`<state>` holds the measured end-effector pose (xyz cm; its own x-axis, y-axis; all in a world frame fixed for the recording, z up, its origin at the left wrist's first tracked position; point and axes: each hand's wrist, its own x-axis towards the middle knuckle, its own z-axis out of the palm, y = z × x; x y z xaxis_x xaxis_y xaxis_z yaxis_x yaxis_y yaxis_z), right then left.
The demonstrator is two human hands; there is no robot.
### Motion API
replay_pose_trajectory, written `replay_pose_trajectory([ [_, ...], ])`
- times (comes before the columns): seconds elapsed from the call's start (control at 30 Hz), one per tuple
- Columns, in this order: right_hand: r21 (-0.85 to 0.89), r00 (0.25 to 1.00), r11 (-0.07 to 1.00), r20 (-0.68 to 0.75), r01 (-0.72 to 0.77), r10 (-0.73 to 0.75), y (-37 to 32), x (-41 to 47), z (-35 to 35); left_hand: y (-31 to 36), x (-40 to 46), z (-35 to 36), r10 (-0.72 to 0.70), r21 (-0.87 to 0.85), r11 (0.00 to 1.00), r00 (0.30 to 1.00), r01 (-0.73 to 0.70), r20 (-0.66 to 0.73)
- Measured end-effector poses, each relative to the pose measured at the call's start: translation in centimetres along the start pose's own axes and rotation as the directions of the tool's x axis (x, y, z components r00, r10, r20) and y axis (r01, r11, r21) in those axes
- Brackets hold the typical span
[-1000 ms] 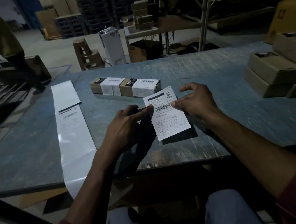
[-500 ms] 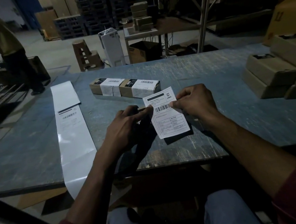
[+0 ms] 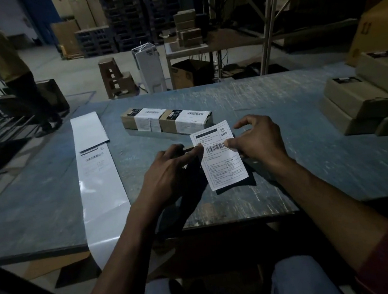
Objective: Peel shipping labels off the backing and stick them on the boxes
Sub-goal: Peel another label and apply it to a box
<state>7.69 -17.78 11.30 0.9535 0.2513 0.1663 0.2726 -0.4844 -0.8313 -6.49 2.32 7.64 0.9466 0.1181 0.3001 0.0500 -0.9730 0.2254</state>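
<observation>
A white shipping label [image 3: 221, 158] with a barcode lies over a small box in front of me; the box is almost wholly hidden under the label and my left hand. My left hand [image 3: 171, 172] grips that box, its thumb on the label's left edge. My right hand [image 3: 256, 138] pinches the label's right edge with thumb and forefinger. Two labelled brown boxes [image 3: 167, 118] lie end to end just beyond. A long white backing strip [image 3: 99, 184] with one label left on it runs down the table's left side and over the front edge.
A stack of unlabelled boxes [image 3: 367, 101] sits at the right end of the blue table [image 3: 313, 160]. Beyond the table are a stool, a white unit, a small table with boxes, pallets, and a person standing at far left.
My right hand went from open fingers beside the label to pinching its right edge. The label has shifted slightly; my left hand has stayed put.
</observation>
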Motion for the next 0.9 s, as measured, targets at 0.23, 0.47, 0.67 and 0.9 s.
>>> replay_pose_trajectory([
  [0.23, -0.043, 0.999, 0.999, -0.038, 0.02, -0.022, 0.2, -0.1, 0.2, 0.0, -0.1, 0.1, -0.001, 0.028, 1.0, 1.0, 0.002, -0.03],
  [0.47, 0.047, 1.0, 0.999, -0.016, 0.003, -0.002, 1.7, 0.1, -0.8, -0.8, -0.1, 0.6, 0.041, 0.009, 0.999, 0.998, -0.04, -0.056],
  [0.67, 0.424, 0.919, 0.878, 0.391, -0.222, 0.043, 1.0, 0.8, -1.2, -0.8, -0.9, -1.2, 0.059, -0.033, 0.997, 0.984, -0.065, -0.167],
  [0.9, 0.448, 0.836, 0.883, 0.532, -0.143, -0.135, -0.8, -0.1, -1.2, 0.0, -1.6, -2.2, -0.029, -0.185, 0.983, 0.979, -0.01, -0.204],
])
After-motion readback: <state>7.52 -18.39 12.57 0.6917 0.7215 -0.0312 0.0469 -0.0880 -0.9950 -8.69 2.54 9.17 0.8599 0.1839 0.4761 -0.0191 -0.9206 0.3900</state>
